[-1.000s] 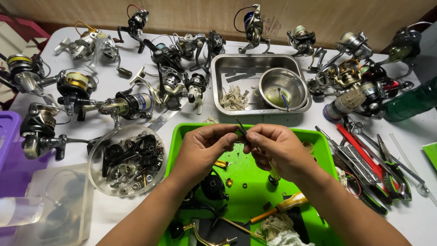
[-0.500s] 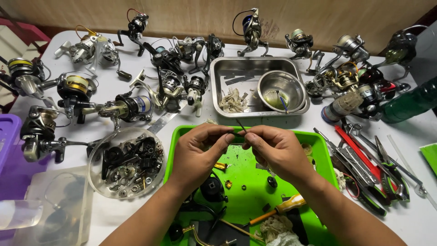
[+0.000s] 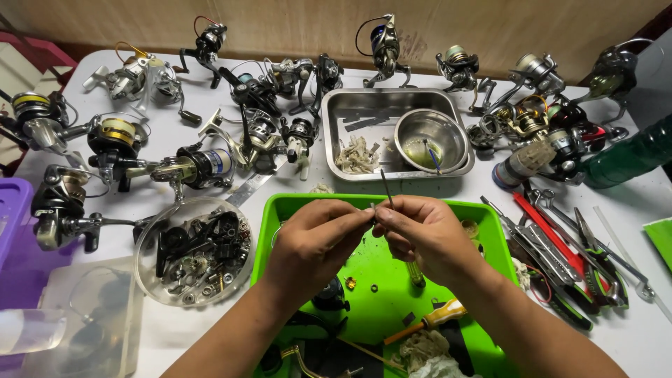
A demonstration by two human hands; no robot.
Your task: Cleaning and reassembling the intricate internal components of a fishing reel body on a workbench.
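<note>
Hands met over the far half of a bright green tray [image 3: 490,231], fingertips pinched together. The left hand [image 3: 315,241] was curled nearly closed, thumb and forefinger nipping a tiny part too small to make out. The right hand [image 3: 423,234] was likewise almost closed, gripping a thin dark metal rod [image 3: 386,189] that stood nearly upright and leaned slightly to the left, its tip rising toward a steel baking pan [image 3: 350,105] just beyond the tray.

Open room was scarce. The tray's raised rim fenced the hands on the left, right and far sides, and its floor carried small rings and a yellow-handled screwdriver [image 3: 430,320] near the wrists. Just left of the tray sat a round clear dish [image 3: 192,248] of dark parts, nearly touching the tray's edge. Right of the tray lay pliers and red-handled tools [image 3: 560,245], packed close. Inside the steel pan stood a round steel bowl [image 3: 430,140]. Fishing reels [image 3: 203,164] crowded the far and left table, well apart from the hands.

A clear plastic tub [image 3: 77,329] sat at the near left corner beside a purple box [image 3: 14,238]. A dark green bottle [image 3: 630,157] lay at the far right, and a green sheet's corner [image 3: 659,238] showed at the right edge.
</note>
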